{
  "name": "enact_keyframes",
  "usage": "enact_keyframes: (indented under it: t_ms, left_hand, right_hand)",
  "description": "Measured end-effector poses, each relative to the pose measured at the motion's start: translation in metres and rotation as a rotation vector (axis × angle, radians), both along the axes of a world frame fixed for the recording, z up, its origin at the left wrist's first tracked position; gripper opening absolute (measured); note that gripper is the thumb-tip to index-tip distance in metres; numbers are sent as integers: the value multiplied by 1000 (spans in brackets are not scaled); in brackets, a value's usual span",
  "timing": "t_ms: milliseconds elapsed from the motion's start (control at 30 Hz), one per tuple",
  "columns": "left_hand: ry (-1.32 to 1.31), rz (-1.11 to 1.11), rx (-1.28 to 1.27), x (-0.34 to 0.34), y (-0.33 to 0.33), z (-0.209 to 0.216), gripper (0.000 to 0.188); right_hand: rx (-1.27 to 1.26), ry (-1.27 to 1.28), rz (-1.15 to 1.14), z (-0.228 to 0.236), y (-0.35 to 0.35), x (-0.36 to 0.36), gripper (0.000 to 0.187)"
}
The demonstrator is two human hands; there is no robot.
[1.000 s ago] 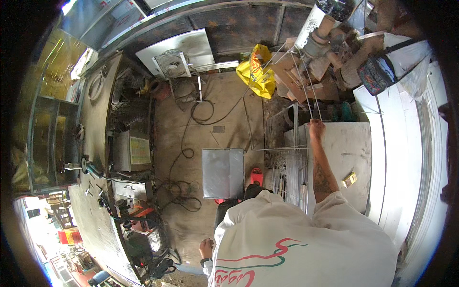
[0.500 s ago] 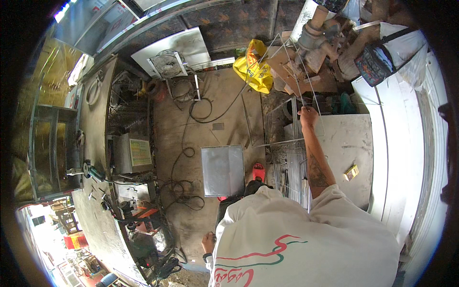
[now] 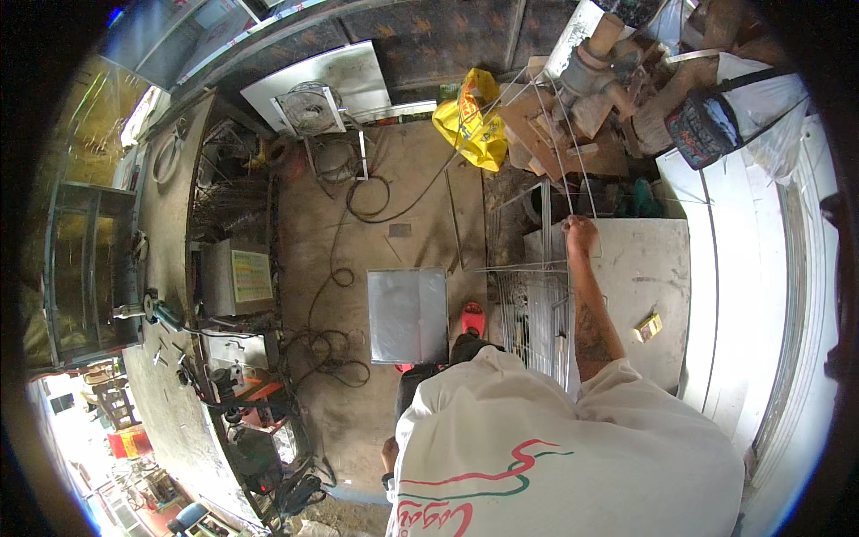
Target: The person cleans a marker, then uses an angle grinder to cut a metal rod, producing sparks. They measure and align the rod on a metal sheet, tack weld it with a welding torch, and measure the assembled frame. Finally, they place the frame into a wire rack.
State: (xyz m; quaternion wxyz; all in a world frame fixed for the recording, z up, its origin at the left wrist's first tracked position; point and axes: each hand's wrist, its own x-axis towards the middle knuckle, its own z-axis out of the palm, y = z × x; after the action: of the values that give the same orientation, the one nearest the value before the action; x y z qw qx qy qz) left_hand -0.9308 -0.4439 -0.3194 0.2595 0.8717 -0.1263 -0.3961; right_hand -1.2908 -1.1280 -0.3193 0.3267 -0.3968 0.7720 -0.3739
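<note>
My right hand point(image 3: 582, 234), arm stretched forward, is closed around a thin metal wire frame point(image 3: 551, 143). The frame's long rods run away from the fist toward the scrap heap, and a thin rod also reaches left from near the hand. Below it stands a wire rack point(image 3: 519, 309) with slim bars. My left hand point(image 3: 390, 454) hangs low beside my shirt, which covers part of it; its fingers cannot be made out. In front of my legs is a square grey metal-topped piece point(image 3: 407, 315), next to a red slipper point(image 3: 473, 319).
A yellow bag point(image 3: 472, 121) and a scrap pile point(image 3: 595, 107) lie ahead. Black cable point(image 3: 335, 353) loops over the floor. At left, a workbench point(image 3: 165, 242) bears an angle grinder point(image 3: 161, 311). A small yellow box point(image 3: 648, 328) sits on the pale board point(image 3: 640, 277) at right.
My right hand has drawn slightly nearer, bringing the wire frame with it. My left hand has slipped further behind my shirt. The whole view has shifted a little.
</note>
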Motion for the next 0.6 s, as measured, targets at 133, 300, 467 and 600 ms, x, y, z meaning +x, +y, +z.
enact_keyframes:
  t_ms: [133, 300, 467, 600]
  left_hand:
    - [-8, -30, -17, 5, -10, 17, 26]
    - [67, 119, -32, 13, -27, 4, 30]
    - [44, 87, -135, 6, -32, 1, 33]
    - [65, 155, -187, 10, -13, -11, 33]
  right_hand:
    - [81, 27, 34, -2, 18, 12, 27]
    - [14, 70, 38, -18, 16, 13, 28]
    - [3, 116, -19, 9, -3, 22, 24]
    - [23, 119, -27, 12, -6, 12, 25]
